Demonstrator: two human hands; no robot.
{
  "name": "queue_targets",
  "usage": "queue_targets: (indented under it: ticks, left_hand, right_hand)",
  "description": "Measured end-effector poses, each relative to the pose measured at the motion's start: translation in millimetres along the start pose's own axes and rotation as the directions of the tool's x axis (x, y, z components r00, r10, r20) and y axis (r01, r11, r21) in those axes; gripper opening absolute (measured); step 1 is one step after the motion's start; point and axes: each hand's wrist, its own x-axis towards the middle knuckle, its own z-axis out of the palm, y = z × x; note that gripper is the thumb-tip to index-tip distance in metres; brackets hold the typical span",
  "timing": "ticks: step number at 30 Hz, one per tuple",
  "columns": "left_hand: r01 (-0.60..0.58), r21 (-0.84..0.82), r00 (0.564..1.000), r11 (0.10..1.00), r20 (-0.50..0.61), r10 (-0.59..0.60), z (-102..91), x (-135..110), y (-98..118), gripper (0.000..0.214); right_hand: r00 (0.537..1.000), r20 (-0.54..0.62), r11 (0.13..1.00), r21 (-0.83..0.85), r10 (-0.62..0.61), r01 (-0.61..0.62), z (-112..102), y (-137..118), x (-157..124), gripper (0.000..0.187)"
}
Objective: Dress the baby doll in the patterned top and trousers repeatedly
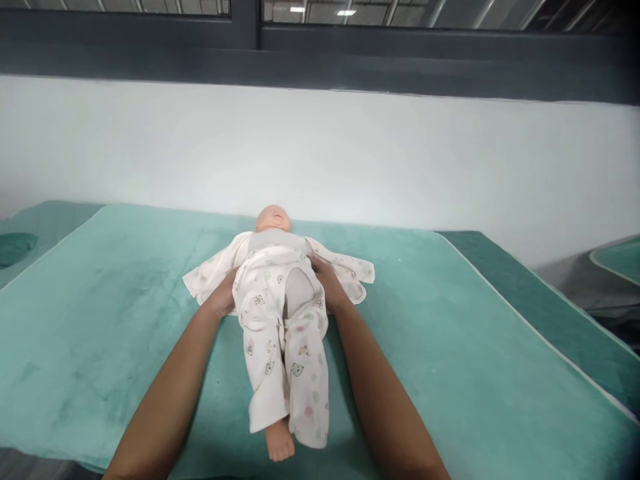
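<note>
A baby doll [273, 217] lies on its back, head toward the wall and feet toward me. Its white patterned trousers [263, 313] reach up to the waist, and one bare foot [280, 441] sticks out of a leg. A matching white jacket [345, 263] lies spread open under the upper body, sleeves out to both sides. My left hand [223, 297] rests against the doll's hip on the left, its fingers hidden behind the trousers. At the opposite hip, my right hand [326, 280] has its fingers closed at the trousers' waistband, partly covered.
A green padded bed cover [430, 347] with pale piping lies beneath the doll. Behind it rises a white wall [320, 153] under a dark window frame [350, 63]. Another green surface [620, 260] shows at the right edge.
</note>
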Motion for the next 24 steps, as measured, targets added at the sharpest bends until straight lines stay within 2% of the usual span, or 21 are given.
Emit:
queue_targets:
  ticks: [5, 7, 12, 18, 24]
  left_hand:
    - [0.006, 0.023, 1.000, 1.000, -0.018, -0.005, 3.6, -1.7, 5.5, 0.061]
    - [-0.007, 0.040, 0.999, 0.999, -0.044, 0.009, 6.9, -3.3, 10.2, 0.061]
    - [-0.023, 0.031, 0.993, 0.999, -0.112, 0.026, 17.5, -6.2, 17.0, 0.057]
    - [-0.058, 0.008, 0.987, 0.998, -0.150, 0.059, 27.7, -6.1, 22.0, 0.056]
    - [-0.096, 0.084, 0.977, 0.992, -0.182, 0.110, 28.7, -5.9, 23.7, 0.053]
  right_hand:
    - [0.991, 0.133, 1.000, 0.019, 0.008, -0.011, 0.3, -3.6, -1.5, 0.036]
    - [0.990, 0.139, 0.999, 0.034, 0.001, -0.006, 1.0, -2.6, -0.8, 0.034]
    - [0.999, 0.027, 0.997, -0.056, -0.046, 0.047, 3.3, 2.9, 1.4, 0.025]
    - [0.995, -0.099, 0.991, -0.131, -0.029, 0.015, 5.0, 9.2, 3.2, 0.027]
    - [0.990, -0.087, 0.962, -0.257, -0.114, 0.088, 4.3, 12.8, 4.0, 0.024]
